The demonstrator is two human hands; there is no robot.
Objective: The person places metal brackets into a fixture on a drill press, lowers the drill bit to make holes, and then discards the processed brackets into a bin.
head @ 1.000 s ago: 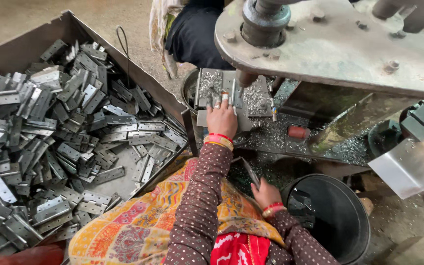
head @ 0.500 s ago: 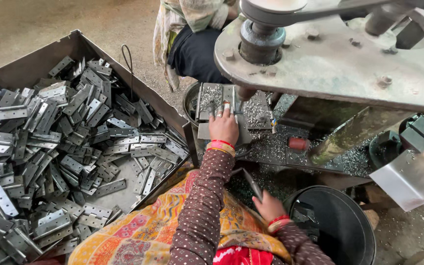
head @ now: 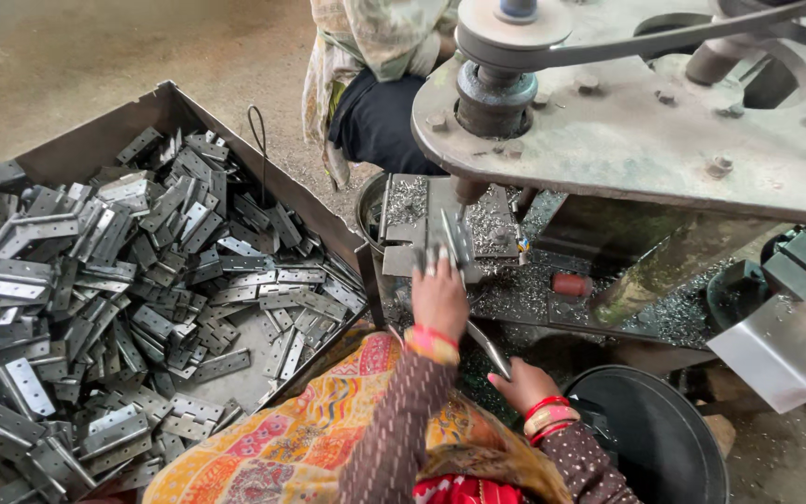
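A: Where do the hands sit against the machine?

B: The left hand (head: 439, 297) reaches forward onto the machine's small work table (head: 403, 257), fingers closed around a metal hinge plate (head: 452, 238) that stands upright right under the drill spindle (head: 469, 189). The right hand (head: 524, 385) lies lower, close to the person's lap, gripping a second flat hinge (head: 488, 347) that angles up and to the left.

A: How much room is there around that held plate?

B: Little. The heavy machine head (head: 646, 140) overhangs it from above, and the table's near edge sits just in front of the left wrist. Metal shavings (head: 524, 294) cover the table to the right, with a small red cylinder (head: 572, 284) lying among them. Left of the table's corner, the wall of a big tray (head: 95, 140) full of grey hinges (head: 142, 280) comes nearly up against it. A dark round bucket (head: 655, 439) stands just beside the right hand, at the lower right.

A: What is hard to see?

B: The spindle's tip is hidden behind the plate and the left fingers, so whether it touches the metal cannot be told. The tray runs off the left and lower edges. Another person (head: 375, 84) sits beyond the table, cut off at the top edge and partly hidden by the machine head. The bucket's inside is too dark to read.
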